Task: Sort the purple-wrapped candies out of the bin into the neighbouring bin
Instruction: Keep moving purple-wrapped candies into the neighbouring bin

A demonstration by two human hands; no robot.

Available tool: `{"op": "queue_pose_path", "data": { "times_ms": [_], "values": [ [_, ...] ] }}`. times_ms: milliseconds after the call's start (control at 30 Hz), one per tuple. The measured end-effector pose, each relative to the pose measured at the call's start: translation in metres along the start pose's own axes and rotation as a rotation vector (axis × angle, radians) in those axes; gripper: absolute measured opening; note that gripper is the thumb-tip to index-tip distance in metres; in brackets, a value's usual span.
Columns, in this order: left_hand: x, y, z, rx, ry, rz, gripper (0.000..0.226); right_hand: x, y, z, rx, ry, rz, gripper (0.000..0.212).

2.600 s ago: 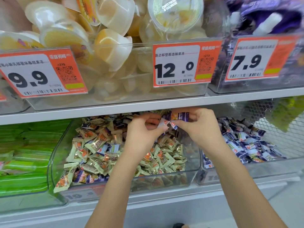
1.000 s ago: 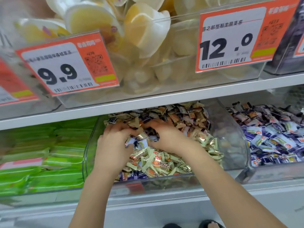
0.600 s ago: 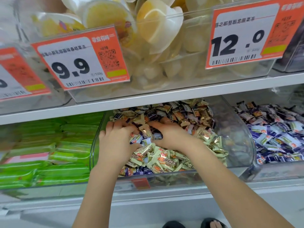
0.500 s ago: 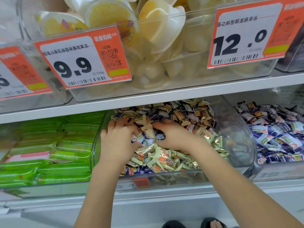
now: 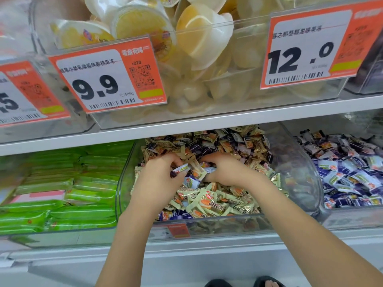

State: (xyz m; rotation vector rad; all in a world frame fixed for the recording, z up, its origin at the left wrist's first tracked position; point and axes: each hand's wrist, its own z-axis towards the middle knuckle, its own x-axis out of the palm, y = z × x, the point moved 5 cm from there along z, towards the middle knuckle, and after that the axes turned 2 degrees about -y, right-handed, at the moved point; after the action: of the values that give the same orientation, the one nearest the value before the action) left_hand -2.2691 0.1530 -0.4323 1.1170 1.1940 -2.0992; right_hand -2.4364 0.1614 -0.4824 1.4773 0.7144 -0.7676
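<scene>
- Two hands work inside the middle bin (image 5: 122, 183), head view, the only view: left hand (image 5: 159, 179) and right hand (image 5: 226, 172) lie side by side on the candy heap.
- Left hand: thumb and fingertips pinch one purple-wrapped candy (image 5: 179, 169) by its end; the wrapper juts out toward the right hand.
- Right hand: fingers curled down into the heap just beyond the pinched piece; whether it grasps anything, cannot tell, fingertips hidden.
- More purple wrappers show between the two hands and behind them, mixed among the gold-wrapped candies (image 5: 207, 204) that lie nearer the wrists.
- Neighbouring bin (image 5: 323, 214): to the right of the right hand, past a clear wall, already filled with purple pieces.
- Handling judgement: pieces look light, small, with glossy, crinkly film, likely slippery. Firm centre, soft crimped ends. Best hold: pinch across the body or at a crimped end; loose neighbours may slide and bury targets.
- Green packets (image 5: 58, 193) lie left of the left hand, not involved.
</scene>
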Motion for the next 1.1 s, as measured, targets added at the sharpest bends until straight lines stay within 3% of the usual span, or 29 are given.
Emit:
{"op": "queue_pose_path", "data": {
  "times_ms": [133, 300, 433, 567, 700, 767, 1000, 1100],
  "values": [
    [0.001, -0.006, -0.001, -0.022, 0.013, -0.109, 0.025, -0.020, -0.010, -0.008, 0.044, -0.034, 0.148, 0.062],
    [0.005, -0.020, 0.001, -0.026, 0.008, -0.213, 0.019, -0.048, -0.019, -0.025, 0.108, -0.097, 0.387, 0.055],
    [0.006, -0.038, 0.001, 0.018, -0.005, -0.275, 0.016, -0.063, -0.025, -0.043, 0.129, -0.102, 0.571, 0.015],
    [0.012, -0.057, -0.002, 0.044, -0.002, -0.337, 0.011, -0.074, -0.033, -0.061, 0.184, -0.101, 0.633, 0.040],
    [0.023, -0.084, -0.003, 0.086, 0.015, -0.403, 0.011, -0.093, -0.038, -0.083, 0.193, -0.208, 0.820, 0.018],
    [0.031, -0.099, -0.003, 0.108, 0.040, -0.434, 0.011, -0.104, -0.042, -0.095, 0.197, -0.279, 0.903, 0.019],
    [0.064, -0.150, -0.007, 0.168, 0.124, -0.556, 0.012, -0.154, -0.089, -0.140, 0.256, -0.575, 0.660, 0.009],
    [0.076, -0.170, -0.009, 0.189, 0.137, -0.576, 0.011, -0.162, -0.124, -0.155, 0.340, -0.530, 0.522, 0.019]
  ]
}}
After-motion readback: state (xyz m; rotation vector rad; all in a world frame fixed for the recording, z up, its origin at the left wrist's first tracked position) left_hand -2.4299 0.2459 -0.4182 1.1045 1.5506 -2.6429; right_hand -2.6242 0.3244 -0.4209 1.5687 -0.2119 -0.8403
